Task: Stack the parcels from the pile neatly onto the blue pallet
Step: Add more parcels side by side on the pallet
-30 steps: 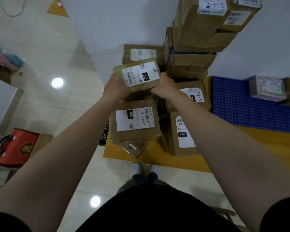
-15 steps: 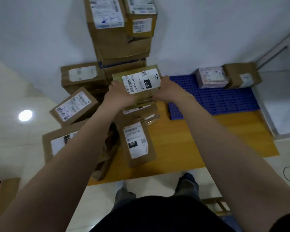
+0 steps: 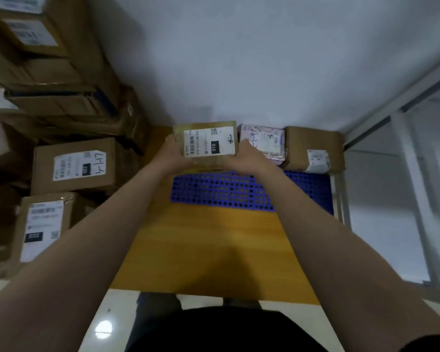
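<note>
Fingers (image 3: 172, 146) of the left hand (image 3: 175, 156) curl round the left edge of a small brown parcel (image 3: 210, 144). Those of the right hand (image 3: 245, 156) curl round its right edge. Both hands grip the parcel between them, its white label marked 010 facing up.

From the head view, the parcel is over the far edge of the blue pallet (image 3: 226, 193), close to the white wall (image 3: 239, 59). Whether its underside touches the pallet cannot be told.

Just to the right of the right fingers lies a pink parcel (image 3: 264, 143), its near-left corner partly behind that hand. Beside it, further right, stands a brown box (image 3: 313, 147) with a small white label. Both sit at the pallet's far side, against the wall.

Nearer the person than the fingers, the pallet's perforated top shows between the bare, outstretched forearms. The pallet lies on a yellow wooden platform (image 3: 208, 250).

Well to the left of the left fingers rises the pile (image 3: 74, 166) of brown cartons. The two nearest carry labels reading 012 and 032.
</note>
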